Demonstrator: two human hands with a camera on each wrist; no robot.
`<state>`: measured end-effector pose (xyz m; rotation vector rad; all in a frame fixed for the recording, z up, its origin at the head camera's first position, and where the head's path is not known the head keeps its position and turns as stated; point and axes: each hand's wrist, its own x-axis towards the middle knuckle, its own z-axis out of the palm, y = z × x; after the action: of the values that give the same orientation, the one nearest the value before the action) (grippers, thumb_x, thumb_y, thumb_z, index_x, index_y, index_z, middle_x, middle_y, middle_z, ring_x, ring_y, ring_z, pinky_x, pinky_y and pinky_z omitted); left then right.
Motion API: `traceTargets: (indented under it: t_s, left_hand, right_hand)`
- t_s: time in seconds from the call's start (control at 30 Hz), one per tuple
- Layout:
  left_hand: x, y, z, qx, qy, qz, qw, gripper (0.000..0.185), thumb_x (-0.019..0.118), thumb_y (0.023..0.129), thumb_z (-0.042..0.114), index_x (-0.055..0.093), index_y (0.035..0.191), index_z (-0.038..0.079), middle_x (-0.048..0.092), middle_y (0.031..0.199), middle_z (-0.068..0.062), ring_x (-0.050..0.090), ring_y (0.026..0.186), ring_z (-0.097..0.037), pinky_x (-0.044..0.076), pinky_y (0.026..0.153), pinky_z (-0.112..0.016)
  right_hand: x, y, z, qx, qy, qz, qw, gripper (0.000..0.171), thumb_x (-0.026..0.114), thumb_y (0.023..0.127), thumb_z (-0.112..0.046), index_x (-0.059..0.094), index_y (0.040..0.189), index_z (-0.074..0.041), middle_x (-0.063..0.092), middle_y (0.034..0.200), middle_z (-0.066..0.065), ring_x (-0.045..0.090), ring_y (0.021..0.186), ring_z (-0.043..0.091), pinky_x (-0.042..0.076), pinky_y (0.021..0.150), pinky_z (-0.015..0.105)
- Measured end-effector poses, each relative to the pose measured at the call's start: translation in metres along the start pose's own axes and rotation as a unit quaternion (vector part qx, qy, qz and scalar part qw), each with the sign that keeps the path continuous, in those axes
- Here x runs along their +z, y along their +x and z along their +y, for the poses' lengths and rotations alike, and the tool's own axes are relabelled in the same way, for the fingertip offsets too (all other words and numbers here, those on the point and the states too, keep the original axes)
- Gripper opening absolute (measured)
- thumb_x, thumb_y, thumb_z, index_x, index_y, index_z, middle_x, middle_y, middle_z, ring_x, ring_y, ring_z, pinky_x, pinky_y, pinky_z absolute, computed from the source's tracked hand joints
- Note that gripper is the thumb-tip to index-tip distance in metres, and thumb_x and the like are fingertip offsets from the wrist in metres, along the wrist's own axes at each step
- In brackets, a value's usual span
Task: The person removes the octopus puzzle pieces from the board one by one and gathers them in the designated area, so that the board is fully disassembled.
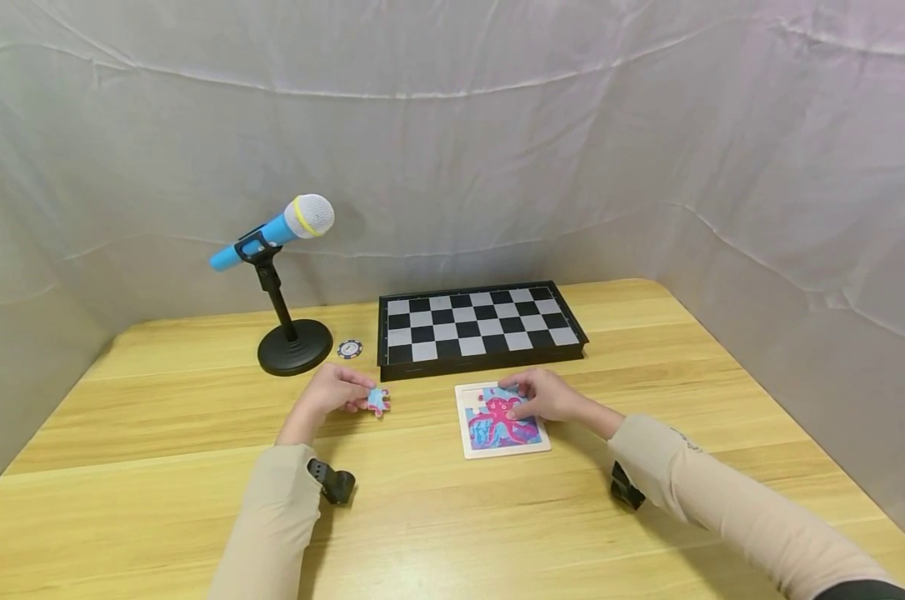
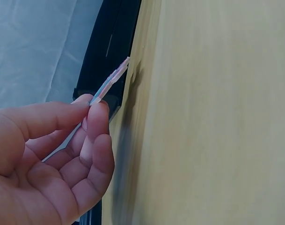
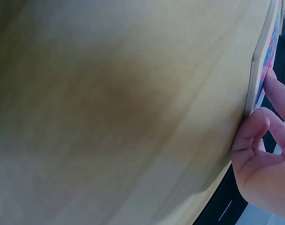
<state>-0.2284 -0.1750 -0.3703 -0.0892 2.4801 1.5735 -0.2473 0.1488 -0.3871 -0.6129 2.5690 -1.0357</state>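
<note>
A small square puzzle board [image 1: 502, 446] with a pink octopus picture lies on the wooden table [image 1: 160, 433]. My right hand [image 1: 542, 395] rests on its far right part, fingers touching the pieces; the right wrist view shows fingertips [image 3: 257, 117] against the board's edge [image 3: 260, 70]. My left hand [image 1: 331, 390] pinches a loose blue and pink puzzle piece [image 1: 378, 400] to the left of the board. In the left wrist view the piece [image 2: 109, 82] shows edge-on between thumb and fingers.
A folded chessboard [image 1: 477, 323] lies just behind the puzzle. A blue toy microphone [image 1: 276, 231] on a black stand [image 1: 293, 346] is at back left, with a poker chip [image 1: 350, 348] beside it. White cloth walls surround the table.
</note>
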Motion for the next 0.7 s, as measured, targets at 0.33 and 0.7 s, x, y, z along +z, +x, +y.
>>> traceTargets:
  t_s: [0.33,0.7]
  left_hand:
    - [-0.0024,0.0039,-0.0028,-0.016,0.015,-0.018,0.9996,0.016,0.057,0.083,-0.003,0.062,0.095,-0.013,0.065,0.072,-0.012,0.056,0.055,-0.011,0.046,0.053,-0.023]
    - [-0.0033,0.0053,-0.0058,-0.018,0.014,-0.013,0.9996,0.017,0.058,0.081,-0.005,0.061,0.096,-0.014,0.065,0.079,-0.012,0.053,0.055,-0.009,0.046,0.053,-0.023]
  right_hand:
    - [-0.0003,-0.0011,-0.0002,-0.004,-0.003,0.003,1.000,0.044,0.070,0.075,-0.004,0.057,0.116,0.002,0.047,0.073,0.005,0.037,0.045,0.010,0.033,0.042,0.019]
    - [0.0001,-0.0009,-0.0002,-0.006,-0.003,0.006,1.000,0.044,0.071,0.075,-0.004,0.057,0.116,0.001,0.047,0.075,0.005,0.037,0.046,0.010,0.033,0.042,0.019]
